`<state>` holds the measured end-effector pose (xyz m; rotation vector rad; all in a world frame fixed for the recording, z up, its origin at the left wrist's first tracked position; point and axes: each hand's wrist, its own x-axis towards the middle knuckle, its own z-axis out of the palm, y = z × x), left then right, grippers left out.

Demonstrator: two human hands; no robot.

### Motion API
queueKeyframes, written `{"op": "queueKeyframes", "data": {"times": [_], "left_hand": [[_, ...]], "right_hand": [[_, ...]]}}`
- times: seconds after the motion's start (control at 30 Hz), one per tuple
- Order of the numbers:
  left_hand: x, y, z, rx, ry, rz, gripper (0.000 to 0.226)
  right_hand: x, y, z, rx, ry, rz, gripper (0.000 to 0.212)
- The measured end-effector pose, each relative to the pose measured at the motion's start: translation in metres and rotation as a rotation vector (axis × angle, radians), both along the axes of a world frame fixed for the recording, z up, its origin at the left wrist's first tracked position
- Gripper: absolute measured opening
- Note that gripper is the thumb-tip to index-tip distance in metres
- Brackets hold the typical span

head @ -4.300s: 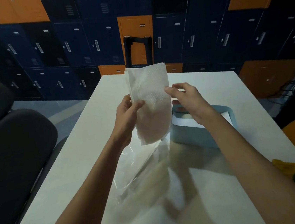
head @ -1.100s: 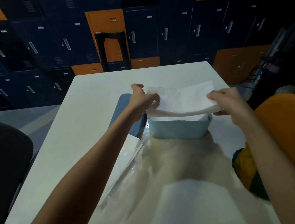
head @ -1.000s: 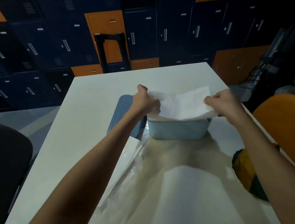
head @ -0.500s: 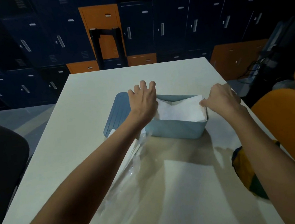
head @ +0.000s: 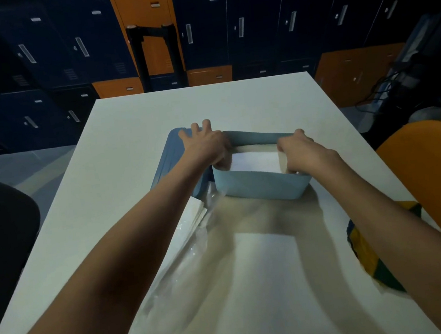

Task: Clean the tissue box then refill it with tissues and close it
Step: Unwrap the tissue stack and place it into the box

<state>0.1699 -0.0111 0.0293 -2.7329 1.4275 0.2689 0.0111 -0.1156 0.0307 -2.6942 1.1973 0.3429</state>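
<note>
Between the two hands sat the tissue box (head: 263, 186), open-topped on the table (head: 234, 102), with the white tissues (head: 254, 160) lying inside it, below the rim; the left hand (head: 206, 146) lay flat over the box's left end, fingers splayed and straight, reaching past the rim toward the lid (head: 169, 159) that rested just beyond that hand; the right hand (head: 297, 150) was dipped into the box's other end, knuckles up, its fingers tucked down out of sight, so whether it pinched the stack or only pushed it could not be told; nearer the body than the left hand trailed a clear plastic wrapper (head: 195, 241), and beside the right forearm lay a yellow-and-green cloth (head: 366, 254). The step in hand looked to be seating the stack; doing it well probably meant pressing both ends down evenly so the sheets settled flat rather than bowed; corners should be eased clear of the walls, not crumpled; the top sheet wanted leaving loose enough to feed through the lid's slot; the wrapper was best kept from under the box before the lid went on.
</note>
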Motion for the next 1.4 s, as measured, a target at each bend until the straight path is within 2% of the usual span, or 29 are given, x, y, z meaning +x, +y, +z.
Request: {"op": "queueKeyframes", "data": {"times": [0.27,0.47,0.63,0.7,0.8,1.03,1.13,1.2,1.3,1.4], "left_hand": [[0.007,0.001,-0.012,0.014,0.074,0.053,0.053],[0.014,0.000,0.008,-0.033,0.100,-0.038,0.047],[0.004,0.000,0.016,0.230,-0.076,0.007,0.066],[-0.002,-0.004,0.013,0.248,-0.113,0.015,0.063],[-0.006,-0.008,0.010,0.250,-0.117,0.063,0.061],[-0.004,-0.002,0.005,0.234,-0.006,0.094,0.057],[-0.001,0.003,0.007,0.167,0.045,0.019,0.054],[0.004,0.012,0.013,0.025,0.102,-0.032,0.051],[0.013,0.032,0.028,-0.270,0.218,0.010,0.051],[0.017,0.064,0.035,-0.454,0.311,0.108,0.045]], "right_hand": [[0.006,-0.002,-0.009,-0.005,0.008,0.001,0.044],[0.000,-0.006,0.004,0.028,-0.065,-0.016,0.049],[-0.002,-0.001,0.005,0.031,-0.024,-0.002,0.037],[-0.001,0.001,0.004,0.004,-0.038,-0.014,0.031],[-0.002,0.003,0.001,-0.040,-0.043,-0.024,0.033],[0.001,0.003,0.001,-0.045,-0.019,0.003,0.035],[0.001,0.001,0.011,0.037,0.024,-0.009,0.037],[0.004,0.001,0.021,0.071,-0.045,-0.023,0.040],[0.016,0.013,0.040,0.035,-0.302,0.045,0.031],[0.033,0.051,0.055,0.139,-0.540,0.161,0.024]]}}
